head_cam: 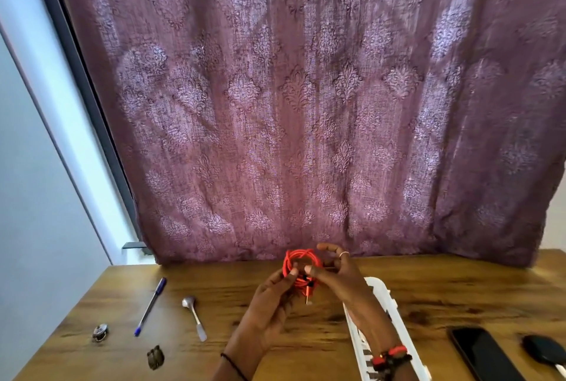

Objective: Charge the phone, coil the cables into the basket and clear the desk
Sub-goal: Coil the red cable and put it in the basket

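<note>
Nearest to me, at the bottom edge, my right wrist with its red and black beaded bracelet (390, 357) lies over the white slatted plastic basket (360, 347), which sits on the brown wood-grain desk (306, 337) and runs off the lower border. A thin black cord circles my left wrist beside it.

Just above the desk I hold a coiled bright red cable (298, 270) between both hands. My left hand (269, 304) comes up from below with its thumb pressed onto the front of the loops and its fingers closed around them. My right hand (333, 276) pinches the coil from the other side, thumb on the front, fingers curled round the back, a silver ring on one finger. One red plug end with a metal tip (307, 293) hangs down out of the bundle, between my palms. The coil is over the desk, close to the far end of the basket but not in it.

To the right of the basket a black smartphone (484, 353) lies flat, screen dark, with a black rounded object (542, 347) just beyond it, partly cut off. On the left lie a metal spoon (194, 318), a blue ballpoint pen (150, 306) and two small dark metallic items (100, 332) that I cannot identify. A mauve patterned curtain (306, 105) hangs behind the desk.
</note>
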Tool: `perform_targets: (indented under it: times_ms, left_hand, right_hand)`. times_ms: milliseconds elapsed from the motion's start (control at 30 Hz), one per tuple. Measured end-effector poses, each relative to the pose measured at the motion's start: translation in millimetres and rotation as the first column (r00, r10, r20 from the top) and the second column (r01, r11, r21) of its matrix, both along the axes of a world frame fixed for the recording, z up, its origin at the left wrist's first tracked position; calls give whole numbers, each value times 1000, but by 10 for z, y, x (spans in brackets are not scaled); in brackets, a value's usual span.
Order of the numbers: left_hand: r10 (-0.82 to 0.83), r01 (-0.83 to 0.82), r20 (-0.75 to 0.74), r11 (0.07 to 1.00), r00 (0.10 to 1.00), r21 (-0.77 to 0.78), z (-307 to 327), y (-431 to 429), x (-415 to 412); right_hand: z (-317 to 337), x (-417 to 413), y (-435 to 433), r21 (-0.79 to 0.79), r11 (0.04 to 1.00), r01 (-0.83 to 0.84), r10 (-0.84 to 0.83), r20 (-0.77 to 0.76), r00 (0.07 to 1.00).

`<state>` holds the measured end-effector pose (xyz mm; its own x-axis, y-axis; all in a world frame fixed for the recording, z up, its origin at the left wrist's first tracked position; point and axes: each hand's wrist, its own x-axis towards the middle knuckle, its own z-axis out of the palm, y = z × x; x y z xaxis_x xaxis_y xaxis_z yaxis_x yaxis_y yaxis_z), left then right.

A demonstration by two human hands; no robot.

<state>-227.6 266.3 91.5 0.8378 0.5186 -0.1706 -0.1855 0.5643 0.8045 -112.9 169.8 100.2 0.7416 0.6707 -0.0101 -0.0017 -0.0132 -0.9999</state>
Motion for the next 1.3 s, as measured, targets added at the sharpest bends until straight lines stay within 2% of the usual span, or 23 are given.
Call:
perform_targets:
  times_ms: [233,467,667,767,867,967,1100,1300]
  left_hand:
    - [162,-152,44,973,986,-174,-41,-86,97]
    - [166,-154,19,948,986,-277,-112,-243,109]
    - [45,-56,-94,992,995,-112,-200,-269,14]
    - [50,-43,-151,998,987,53,-235,-218,-32]
    - [0,80,-267,955,964,286,-266,-171,-41]
    - [-74,229,-351,876,934,425,-321,-203,-32]
    - [-123,291,-366,846,922,448,-390,-336,66]
    - [-109,236,-335,900,936,367,-520,-646,207]
  right_hand:
    - [-19,-125,73,-143,987,78,-44,227,973]
    - [-39,-187,45,-153,973,172,-107,360,927]
    - [-86,-63,-127,-222,964,146,-65,337,939]
    - [-112,12,-264,-256,964,68,13,303,953]
    - [-83,93,-392,-344,939,-19,119,272,955]
    - [-56,152,-507,-435,894,-105,236,261,936]
    - [-44,179,-617,-484,869,-103,257,263,930]
    - [-167,190,-887,-554,825,110,82,309,947]
